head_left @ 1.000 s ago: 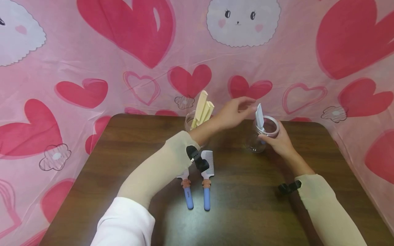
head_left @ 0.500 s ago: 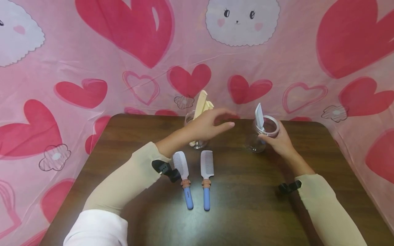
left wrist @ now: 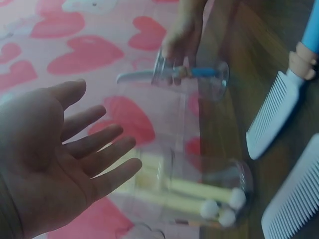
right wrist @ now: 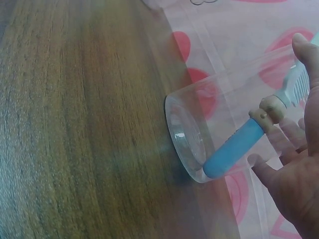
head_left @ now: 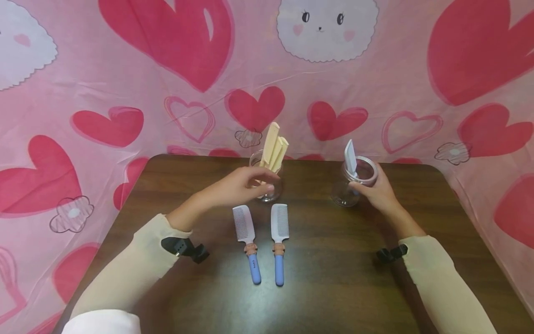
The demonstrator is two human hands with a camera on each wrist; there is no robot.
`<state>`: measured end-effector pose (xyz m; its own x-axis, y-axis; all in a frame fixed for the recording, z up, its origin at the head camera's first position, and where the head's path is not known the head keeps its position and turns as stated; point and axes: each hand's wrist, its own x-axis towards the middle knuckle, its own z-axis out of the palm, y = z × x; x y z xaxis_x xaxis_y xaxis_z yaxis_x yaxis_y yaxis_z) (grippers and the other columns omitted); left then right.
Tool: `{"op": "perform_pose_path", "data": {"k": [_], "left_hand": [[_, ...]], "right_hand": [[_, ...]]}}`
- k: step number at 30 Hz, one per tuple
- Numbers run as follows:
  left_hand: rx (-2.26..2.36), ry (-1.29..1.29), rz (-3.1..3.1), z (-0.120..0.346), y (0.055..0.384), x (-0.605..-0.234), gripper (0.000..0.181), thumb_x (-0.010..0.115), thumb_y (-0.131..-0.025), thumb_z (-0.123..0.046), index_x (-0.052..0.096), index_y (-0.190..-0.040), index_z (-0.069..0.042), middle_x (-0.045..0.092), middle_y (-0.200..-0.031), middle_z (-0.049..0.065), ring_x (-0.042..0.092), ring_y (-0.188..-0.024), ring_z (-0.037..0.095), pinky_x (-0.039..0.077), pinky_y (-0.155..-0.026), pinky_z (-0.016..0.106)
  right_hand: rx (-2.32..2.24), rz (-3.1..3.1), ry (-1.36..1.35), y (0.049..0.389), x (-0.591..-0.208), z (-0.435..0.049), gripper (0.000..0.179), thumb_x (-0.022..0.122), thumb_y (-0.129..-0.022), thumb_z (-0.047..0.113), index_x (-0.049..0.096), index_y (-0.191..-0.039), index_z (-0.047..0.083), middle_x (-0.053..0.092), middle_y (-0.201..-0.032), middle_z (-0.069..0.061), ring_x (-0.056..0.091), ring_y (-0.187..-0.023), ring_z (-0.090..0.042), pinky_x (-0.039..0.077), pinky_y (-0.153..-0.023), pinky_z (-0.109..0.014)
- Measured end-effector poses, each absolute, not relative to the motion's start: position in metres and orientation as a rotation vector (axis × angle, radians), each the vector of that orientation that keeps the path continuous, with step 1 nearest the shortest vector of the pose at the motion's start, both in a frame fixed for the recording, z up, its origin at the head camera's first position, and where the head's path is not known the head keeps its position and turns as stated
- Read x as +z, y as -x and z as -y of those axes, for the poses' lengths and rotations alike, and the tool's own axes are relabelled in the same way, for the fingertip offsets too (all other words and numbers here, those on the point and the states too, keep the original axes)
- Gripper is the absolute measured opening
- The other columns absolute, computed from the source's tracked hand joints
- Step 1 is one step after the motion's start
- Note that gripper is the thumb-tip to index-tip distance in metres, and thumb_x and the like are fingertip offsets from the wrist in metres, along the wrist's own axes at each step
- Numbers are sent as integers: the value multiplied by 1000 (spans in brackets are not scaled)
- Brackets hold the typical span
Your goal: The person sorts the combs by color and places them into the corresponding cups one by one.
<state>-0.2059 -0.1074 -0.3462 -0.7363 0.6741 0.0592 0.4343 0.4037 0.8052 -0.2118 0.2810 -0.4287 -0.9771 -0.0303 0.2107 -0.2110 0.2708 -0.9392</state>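
Observation:
My right hand (head_left: 377, 188) grips a clear jar (head_left: 344, 194) by its side, fingers and thumb around it. Inside that jar a comb (right wrist: 234, 148) leans handle down, its blue handle at the bottom and its pale head above the rim. My left hand (head_left: 239, 186) holds nothing; its fingers are spread and relaxed in the left wrist view. It is in front of a second clear jar (left wrist: 239, 174) with several yellow combs (head_left: 273, 148) standing in it. Nearer me lie two combs with purple-blue handles, a left comb (head_left: 247, 241) and a right comb (head_left: 279, 241).
The dark wooden table (head_left: 333, 278) reaches back to a pink cloth (head_left: 250, 60) printed with hearts, which hangs behind both jars. A black wrist strap (head_left: 185, 248) sits on the left sleeve, another strap (head_left: 392, 254) on the right.
My left hand has moved left, away from the right jar, past the jar of yellow combs and back toward me. My right hand and its jar have stayed in place.

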Motion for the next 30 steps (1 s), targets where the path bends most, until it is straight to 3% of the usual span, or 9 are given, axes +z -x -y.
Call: {"op": "perform_pose_path", "data": {"k": [7, 16, 20, 26, 30], "left_hand": [[1221, -914, -2402, 140, 198, -360, 37, 69, -98, -16, 64, -133, -6, 68, -126, 7, 63, -114, 21, 54, -99, 41], [1169, -812, -2496, 170, 190, -382, 35, 69, -98, -17, 65, -132, -8, 68, -127, 5, 61, -122, 29, 49, -104, 52], [1131, -788, -2506, 179, 188, -395, 38, 70, -98, -19, 63, -133, -6, 67, -130, 9, 58, -125, 33, 45, -106, 56], [1058, -830, -2515, 188, 189, -415, 45, 74, -95, -16, 61, -135, -2, 64, -134, 14, 55, -130, 32, 43, -109, 57], [945, -916, -2525, 187, 192, -431, 45, 76, -92, -12, 62, -134, -4, 62, -136, 13, 55, -129, 31, 43, -109, 53]], "right_hand": [[1791, 2387, -236, 212, -430, -282, 73, 74, -86, -8, 34, -146, -13, 51, -128, -20, 51, -114, -21, 43, -91, -9], [1761, 2417, -181, 228, -454, -296, 77, 77, -85, -5, 35, -150, -5, 50, -134, -18, 50, -116, -13, 42, -94, -12], [1767, 2412, -203, 228, -455, -297, 79, 78, -85, -3, 35, -151, -3, 51, -133, -13, 50, -116, -11, 42, -94, -11], [1792, 2389, -221, 228, -454, -296, 79, 79, -85, -3, 35, -151, -3, 54, -126, 6, 51, -115, -7, 43, -93, -11], [1788, 2396, -212, 228, -453, -296, 78, 78, -85, -3, 36, -151, -2, 53, -128, 4, 50, -116, -8, 43, -95, -12]]}}
